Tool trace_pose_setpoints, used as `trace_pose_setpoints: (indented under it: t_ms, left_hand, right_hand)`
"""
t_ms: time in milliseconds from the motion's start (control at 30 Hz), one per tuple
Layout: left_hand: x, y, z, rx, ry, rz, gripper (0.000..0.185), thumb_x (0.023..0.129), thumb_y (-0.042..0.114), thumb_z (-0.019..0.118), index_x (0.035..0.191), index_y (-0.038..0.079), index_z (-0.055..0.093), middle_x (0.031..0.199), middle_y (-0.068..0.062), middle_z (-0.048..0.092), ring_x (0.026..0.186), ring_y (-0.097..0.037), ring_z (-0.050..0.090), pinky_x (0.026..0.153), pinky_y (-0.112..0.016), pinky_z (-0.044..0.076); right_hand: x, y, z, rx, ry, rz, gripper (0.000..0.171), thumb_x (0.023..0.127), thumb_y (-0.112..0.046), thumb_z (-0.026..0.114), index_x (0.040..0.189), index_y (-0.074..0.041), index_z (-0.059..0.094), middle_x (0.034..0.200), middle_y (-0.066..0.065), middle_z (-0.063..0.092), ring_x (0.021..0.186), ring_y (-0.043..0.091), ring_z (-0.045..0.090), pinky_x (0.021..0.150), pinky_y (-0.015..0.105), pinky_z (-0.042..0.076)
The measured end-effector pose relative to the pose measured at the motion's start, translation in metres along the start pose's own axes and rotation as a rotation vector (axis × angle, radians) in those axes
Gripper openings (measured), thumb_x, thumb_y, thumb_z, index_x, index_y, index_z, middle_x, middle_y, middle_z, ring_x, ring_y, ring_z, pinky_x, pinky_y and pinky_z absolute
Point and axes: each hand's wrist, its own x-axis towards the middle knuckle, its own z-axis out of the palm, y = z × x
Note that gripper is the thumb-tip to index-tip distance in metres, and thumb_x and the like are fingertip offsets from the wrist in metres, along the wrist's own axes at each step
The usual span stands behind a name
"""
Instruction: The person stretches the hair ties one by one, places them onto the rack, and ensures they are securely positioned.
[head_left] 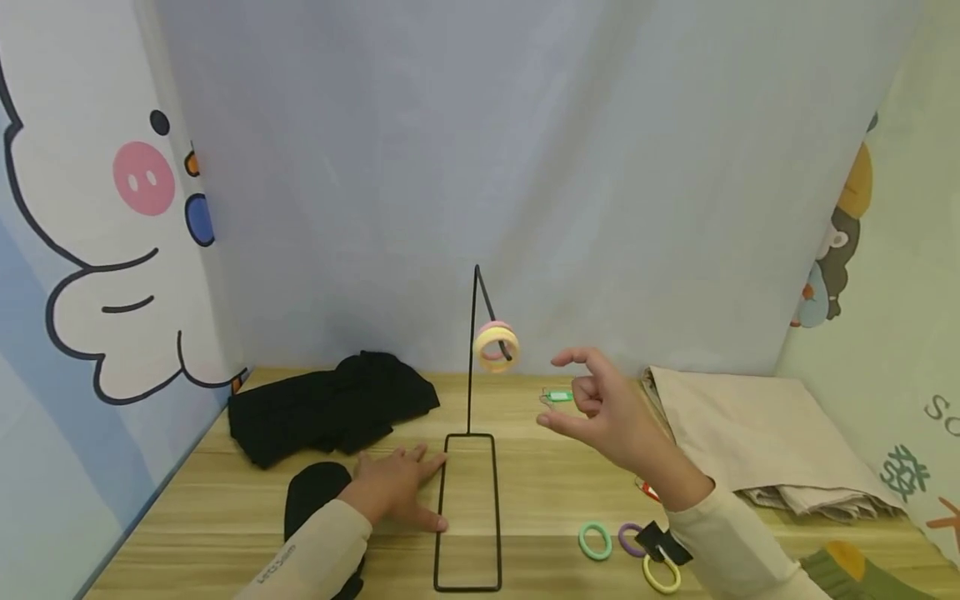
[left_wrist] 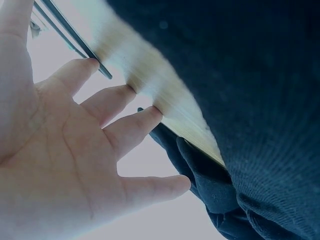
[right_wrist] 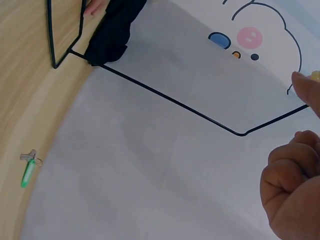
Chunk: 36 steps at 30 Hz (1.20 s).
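A black wire stand (head_left: 471,375) rises from a rectangular base, and its bent arm carries a yellow ring (head_left: 478,347) with a pink ring (head_left: 492,325) behind it. My left hand (head_left: 395,487) lies spread at the left side of the base, with index finger and thumb at the wire. In the left wrist view its fingers (left_wrist: 132,132) are extended. My right hand (head_left: 603,408) is raised to the right of the hung rings, holding nothing. Its thumb and index finger stand apart, the other fingers curled in. The right wrist view cuts off part of this hand.
Green (head_left: 595,542), purple (head_left: 628,540) and yellow rings (head_left: 662,575) lie front right, beside a small black piece (head_left: 663,543). A green-tagged key (head_left: 558,397) lies farther back. Black cloth (head_left: 330,408) is at left, folded beige cloth (head_left: 757,425) at right, a green sock-like item (head_left: 847,575) front right.
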Motion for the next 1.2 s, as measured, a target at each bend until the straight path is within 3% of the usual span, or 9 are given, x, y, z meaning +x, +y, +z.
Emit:
trace_pose_setpoints:
  t_ms: [367,600,733,933,1200]
  left_hand:
    - [0.000,0.000,-0.001,0.005,0.001,-0.004,0.096,0.063,0.074,0.063,0.145,0.036,0.030,0.152,-0.001,0.028,0.137,-0.032,0.031,0.096,-0.074,0.019]
    - [0.001,0.000,-0.001,0.009,0.002,-0.004,0.097,0.063,0.074,0.063,0.145,0.036,0.029,0.153,-0.001,0.027,0.138,-0.032,0.030,0.096,-0.074,0.018]
    - [0.001,0.000,-0.001,0.001,-0.007,0.000,0.097,0.063,0.074,0.063,0.145,0.037,0.028,0.153,-0.001,0.026,0.138,-0.032,0.030,0.097,-0.074,0.018]
    - [0.000,0.001,-0.001,0.000,-0.015,0.001,0.096,0.063,0.073,0.062,0.145,0.036,0.028,0.153,-0.001,0.026,0.137,-0.032,0.031,0.096,-0.074,0.018]
    - [-0.001,0.000,0.000,-0.011,0.003,0.004,0.097,0.062,0.073,0.063,0.145,0.035,0.029,0.152,-0.002,0.028,0.136,-0.033,0.033,0.096,-0.073,0.020]
  right_hand:
    - [-0.029,0.038,0.006,0.139,-0.106,0.128,0.053,0.078,-0.014,0.074,0.121,-0.006,0.044,0.056,-0.007,0.018,0.045,0.005,0.017,0.046,0.024,0.029]
    - [-0.048,0.064,0.010,0.206,-0.175,0.303,0.062,0.077,-0.019,0.075,0.126,-0.005,0.039,0.057,-0.006,0.021,0.044,0.003,0.020,0.046,0.020,0.031]
    - [-0.060,0.075,0.012,0.244,-0.242,0.400,0.069,0.076,-0.021,0.076,0.130,-0.005,0.035,0.058,-0.006,0.022,0.045,0.004,0.022,0.047,0.019,0.032]
    - [-0.075,0.086,0.011,0.308,-0.356,0.461,0.076,0.076,-0.019,0.076,0.134,0.000,0.030,0.056,-0.008,0.025,0.043,0.002,0.022,0.041,0.013,0.026]
    - [-0.086,0.099,0.013,0.384,-0.508,0.624,0.068,0.077,-0.013,0.075,0.130,-0.001,0.035,0.053,-0.008,0.027,0.041,0.003,0.019,0.039,0.016,0.022]
